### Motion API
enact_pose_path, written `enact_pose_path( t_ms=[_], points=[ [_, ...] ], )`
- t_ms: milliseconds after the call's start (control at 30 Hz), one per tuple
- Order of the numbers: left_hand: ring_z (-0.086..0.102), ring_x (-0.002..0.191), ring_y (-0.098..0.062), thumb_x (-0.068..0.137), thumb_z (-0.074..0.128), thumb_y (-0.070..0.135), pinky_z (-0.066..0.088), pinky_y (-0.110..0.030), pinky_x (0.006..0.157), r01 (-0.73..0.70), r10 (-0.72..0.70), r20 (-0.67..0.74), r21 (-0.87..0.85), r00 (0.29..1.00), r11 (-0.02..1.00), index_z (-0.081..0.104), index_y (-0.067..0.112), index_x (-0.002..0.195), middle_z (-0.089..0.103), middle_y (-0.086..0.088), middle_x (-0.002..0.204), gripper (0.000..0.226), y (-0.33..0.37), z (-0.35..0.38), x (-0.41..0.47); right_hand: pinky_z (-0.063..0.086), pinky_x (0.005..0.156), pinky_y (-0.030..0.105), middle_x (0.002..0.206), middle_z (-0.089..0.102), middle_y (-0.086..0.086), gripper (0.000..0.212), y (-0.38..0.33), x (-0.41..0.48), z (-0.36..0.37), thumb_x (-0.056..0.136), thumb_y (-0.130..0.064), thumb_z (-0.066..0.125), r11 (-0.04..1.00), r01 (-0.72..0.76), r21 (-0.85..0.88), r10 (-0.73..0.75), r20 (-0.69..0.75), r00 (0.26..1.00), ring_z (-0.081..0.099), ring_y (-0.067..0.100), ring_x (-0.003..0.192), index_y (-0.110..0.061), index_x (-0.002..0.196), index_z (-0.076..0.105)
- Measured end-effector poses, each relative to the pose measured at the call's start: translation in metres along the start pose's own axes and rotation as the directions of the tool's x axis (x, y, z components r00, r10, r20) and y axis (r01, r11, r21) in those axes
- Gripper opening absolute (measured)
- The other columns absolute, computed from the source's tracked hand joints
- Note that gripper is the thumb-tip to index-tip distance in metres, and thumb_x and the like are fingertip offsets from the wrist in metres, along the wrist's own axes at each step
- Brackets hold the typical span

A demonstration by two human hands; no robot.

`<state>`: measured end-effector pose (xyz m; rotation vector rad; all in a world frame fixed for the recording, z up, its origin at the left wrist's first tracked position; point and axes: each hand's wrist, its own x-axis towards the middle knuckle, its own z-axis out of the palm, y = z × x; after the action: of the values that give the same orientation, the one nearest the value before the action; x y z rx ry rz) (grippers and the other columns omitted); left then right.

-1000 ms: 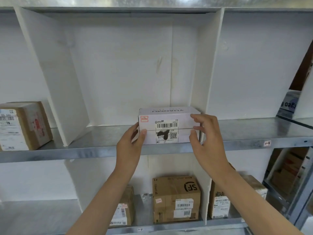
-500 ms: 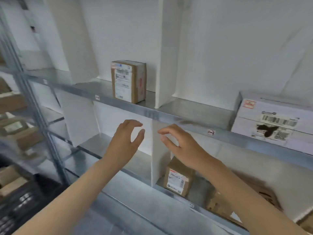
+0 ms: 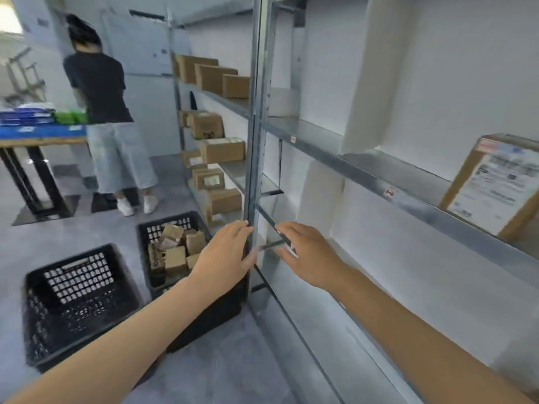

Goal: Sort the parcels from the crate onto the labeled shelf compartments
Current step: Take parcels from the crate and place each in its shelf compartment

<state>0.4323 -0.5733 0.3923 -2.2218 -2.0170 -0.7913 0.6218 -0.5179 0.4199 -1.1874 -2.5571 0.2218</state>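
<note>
L hand [image 3: 226,252] hides part of crate [image 3: 151,235] w/ parcels [image 3: 176,259] (shelf tags [image 3: 390,193] unreadable).

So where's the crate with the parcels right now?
The parcel crate sits on the floor, lower left in the head view, beside the shelf's metal upright, right of the empty crate, behind the left hand.

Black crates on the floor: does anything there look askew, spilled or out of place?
Only the parcels in the farther crate stand out: they lie jumbled and tilted at different angles, not stacked. Nothing looks spilled or damaged.
</note>
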Motion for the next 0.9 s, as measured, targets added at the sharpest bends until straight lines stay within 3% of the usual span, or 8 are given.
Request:
enact_pose_path(
  t_ms=[133,333,600,900],
  points=[
    [0.034,0.143,-0.017,0.099,0.051,0.036,0.017,-0.024,0.118,0.073,-0.074,0.019,0.043,0.997,0.996,0.045,0.011,0.145,0.042,-0.003,0.152,0.053,-0.081,-0.002,0.007,0.029,0.115,0.036,0.149,0.043,0.001,0.050,-0.027,0.070,0.047,0.102,-0.035,0.049,0.999,0.044,-0.008,-0.043,0.070,0.997,0.039,0.024,0.136,-0.016,0.147,0.040],
    [0.028,0.146,-0.016,0.102,0.046,0.032,0.022,-0.029,0.119,0.215,-0.216,0.035,0.017,0.976,0.976,0.038,0.011,0.149,0.035,-0.002,0.156,0.052,-0.177,-0.018,0.016,0.027,0.117,0.035,0.153,0.039,-0.001,0.053,-0.071,0.154,0.101,0.103,-0.038,0.045,0.996,0.086,0.004,-0.086,0.152,0.985,0.036,0.022,0.140,-0.017,0.151,0.034],
    [0.030,0.144,-0.020,0.102,0.046,0.027,0.020,-0.028,0.117,0.325,-0.326,0.045,0.042,0.944,0.945,0.039,0.008,0.147,0.038,-0.007,0.154,0.050,-0.262,-0.020,0.037,0.018,0.118,0.032,0.157,0.034,-0.001,0.054,-0.092,0.243,0.145,0.104,-0.037,0.044,0.990,0.138,0.035,-0.142,0.219,0.965,0.028,0.019,0.145,-0.017,0.153,0.032],
    [0.031,0.144,-0.014,0.101,0.047,0.034,0.025,-0.027,0.117,0.484,-0.486,0.049,0.056,0.872,0.873,0.038,0.013,0.148,0.037,-0.001,0.155,0.052,-0.334,0.007,0.104,0.028,0.116,0.035,0.154,0.039,0.000,0.052,-0.069,0.365,0.195,0.103,-0.038,0.046,0.981,0.162,0.104,-0.185,0.271,0.945,0.037,0.021,0.140,-0.017,0.150,0.036]
  ],
)
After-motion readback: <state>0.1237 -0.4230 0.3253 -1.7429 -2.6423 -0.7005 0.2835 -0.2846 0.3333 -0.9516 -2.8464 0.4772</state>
